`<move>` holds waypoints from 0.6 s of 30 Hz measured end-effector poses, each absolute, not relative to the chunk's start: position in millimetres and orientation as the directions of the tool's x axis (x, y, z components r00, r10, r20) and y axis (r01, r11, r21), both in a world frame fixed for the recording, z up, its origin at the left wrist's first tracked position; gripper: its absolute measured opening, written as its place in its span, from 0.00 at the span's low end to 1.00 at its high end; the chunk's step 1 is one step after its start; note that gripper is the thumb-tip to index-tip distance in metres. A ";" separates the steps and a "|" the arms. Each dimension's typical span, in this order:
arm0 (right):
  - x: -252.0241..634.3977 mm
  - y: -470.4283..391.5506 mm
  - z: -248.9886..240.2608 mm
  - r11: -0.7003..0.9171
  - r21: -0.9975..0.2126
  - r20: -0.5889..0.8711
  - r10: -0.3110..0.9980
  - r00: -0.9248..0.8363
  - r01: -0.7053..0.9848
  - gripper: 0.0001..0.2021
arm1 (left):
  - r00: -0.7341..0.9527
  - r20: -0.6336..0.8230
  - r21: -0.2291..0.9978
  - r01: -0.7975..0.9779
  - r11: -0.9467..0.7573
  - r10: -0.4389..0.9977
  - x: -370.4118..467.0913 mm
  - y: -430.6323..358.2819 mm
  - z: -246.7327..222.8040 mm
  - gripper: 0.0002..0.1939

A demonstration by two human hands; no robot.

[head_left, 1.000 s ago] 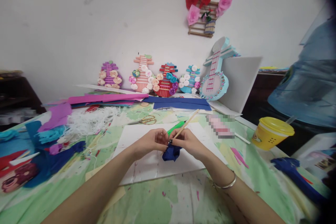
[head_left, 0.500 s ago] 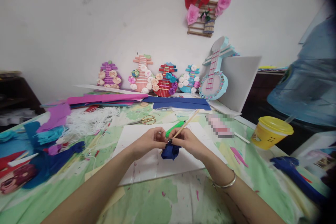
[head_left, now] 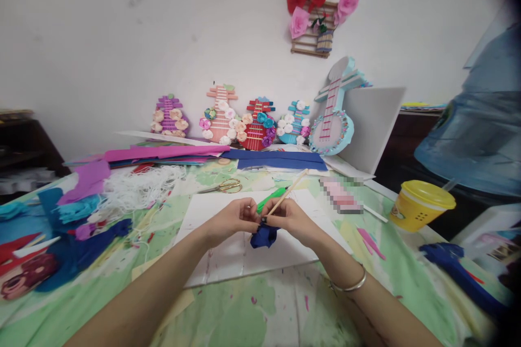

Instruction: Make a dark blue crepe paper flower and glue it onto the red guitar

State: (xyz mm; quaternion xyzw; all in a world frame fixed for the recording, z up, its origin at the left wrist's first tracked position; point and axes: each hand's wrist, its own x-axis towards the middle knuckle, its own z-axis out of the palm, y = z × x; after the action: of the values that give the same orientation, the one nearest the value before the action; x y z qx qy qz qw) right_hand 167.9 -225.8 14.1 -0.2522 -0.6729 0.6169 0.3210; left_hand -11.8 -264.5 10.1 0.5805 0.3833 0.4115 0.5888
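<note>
Green-patterned cloth is spread before a pale wall. Between the pinched fingertips of the left hand and right hand, a dark-blue crumpled piece is gripped at its top, seemingly so that its gathers are kept closed. A thin wooden stick is lodged aslant in the right hand's fingers, perhaps to be kept ready. Loose, puffy folds and an uneven lower edge are shown by the piece, held over a white board. Beyond, a green object and gold-handled scissors are laid, probably for easy reach
</note>
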 end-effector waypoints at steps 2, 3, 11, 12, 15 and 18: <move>168.2 -224.5 13.6 0.097 -0.993 0.118 0.751 -0.649 -0.068 0.12 | 0.362 0.030 0.999 -0.035 -0.018 0.932 -12.2 -264.6 10.4 0.17; 168.4 -223.7 13.4 0.095 -0.992 0.123 0.759 -0.640 -0.079 0.12 | 0.358 0.033 0.999 -0.032 -0.023 0.933 -12.4 -264.5 10.6 0.16; 168.5 -218.1 11.4 0.159 -0.980 0.199 0.793 -0.576 -0.119 0.16 | 0.370 0.017 1.000 -0.019 -0.011 0.929 -13.4 -263.0 9.0 0.12; 168.5 -217.7 10.9 0.162 -0.980 0.200 0.800 -0.565 -0.118 0.16 | 0.381 0.015 1.000 -0.020 -0.008 0.924 -13.4 -263.2 8.9 0.12; 168.6 -217.0 10.0 0.164 -0.979 0.205 0.824 -0.529 -0.123 0.16 | 0.423 0.006 1.000 -0.023 0.004 0.906 -13.3 -264.3 9.4 0.12; 168.4 -217.2 10.1 0.162 -0.977 0.211 0.831 -0.516 -0.138 0.15 | 0.434 0.012 0.999 -0.033 0.003 0.901 -12.8 -265.2 10.7 0.12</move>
State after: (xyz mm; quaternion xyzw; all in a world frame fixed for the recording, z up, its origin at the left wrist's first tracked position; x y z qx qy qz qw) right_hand 168.4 -217.2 10.1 -0.2700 -0.6417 0.5882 0.4115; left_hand -12.8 -265.2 10.7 0.5915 0.3667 0.3856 0.6058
